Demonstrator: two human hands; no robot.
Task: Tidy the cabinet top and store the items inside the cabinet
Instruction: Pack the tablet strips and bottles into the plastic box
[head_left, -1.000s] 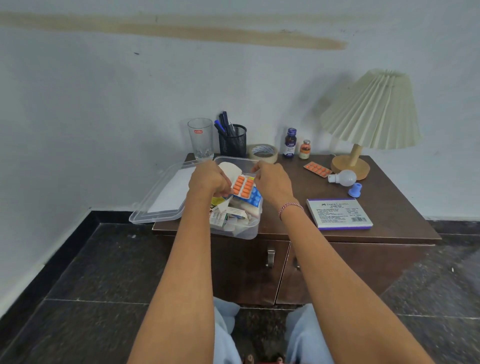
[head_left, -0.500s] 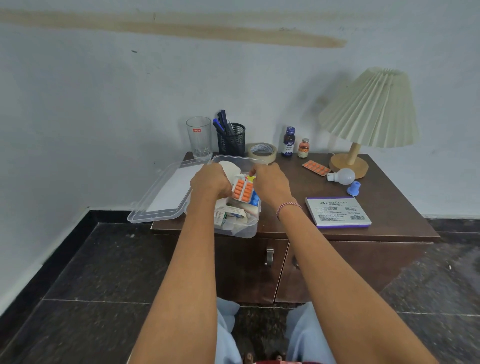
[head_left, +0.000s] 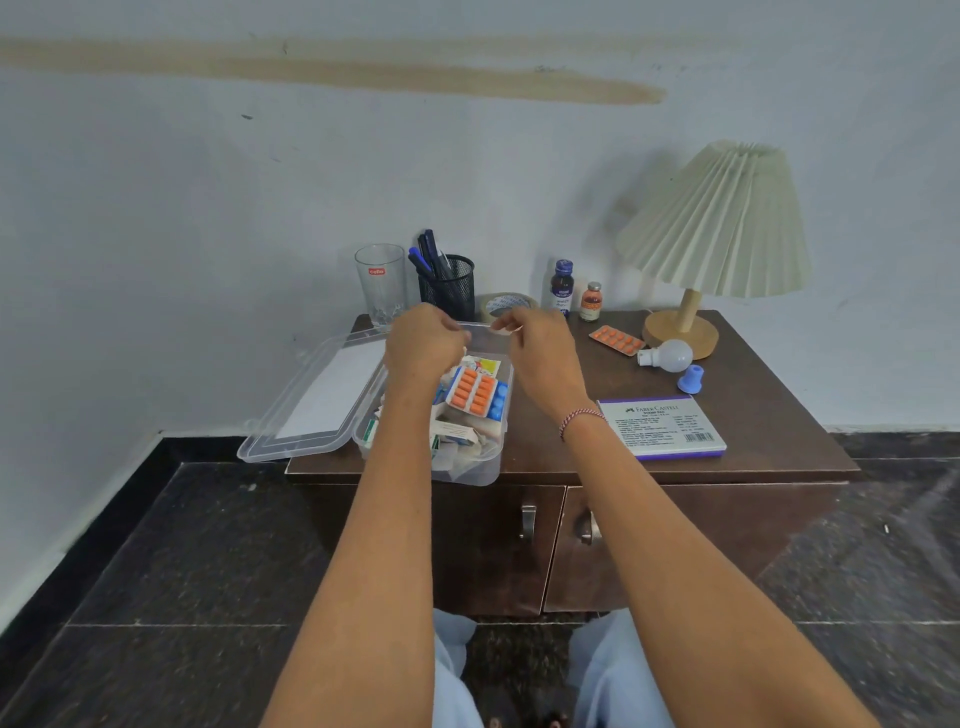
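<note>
A clear plastic box (head_left: 485, 467) filled with medicine packets stands at the front left of the brown cabinet top (head_left: 758, 410). Its lid (head_left: 311, 405) lies open to the left. An orange blister pack (head_left: 474, 391) rests on top of the packets inside. My left hand (head_left: 423, 345) and my right hand (head_left: 543, 353) hover just above the box's far end, fingers loosely curled, nothing held. Loose on the top are a second orange blister pack (head_left: 617, 340), a white bulb (head_left: 672, 356), a small blue piece (head_left: 691, 378) and a stamp pad box (head_left: 660, 426).
Along the back wall stand a glass (head_left: 380, 283), a mesh pen holder (head_left: 449, 288), a tape roll (head_left: 506, 304), two small bottles (head_left: 562, 286) (head_left: 591, 301) and a pleated lamp (head_left: 717, 223). Both cabinet doors are closed, with handles (head_left: 527, 522) (head_left: 587, 525) at the middle.
Both hands let go of the orange blister pack, which now lies in the box, and lifted up and back toward the box's far rim.
</note>
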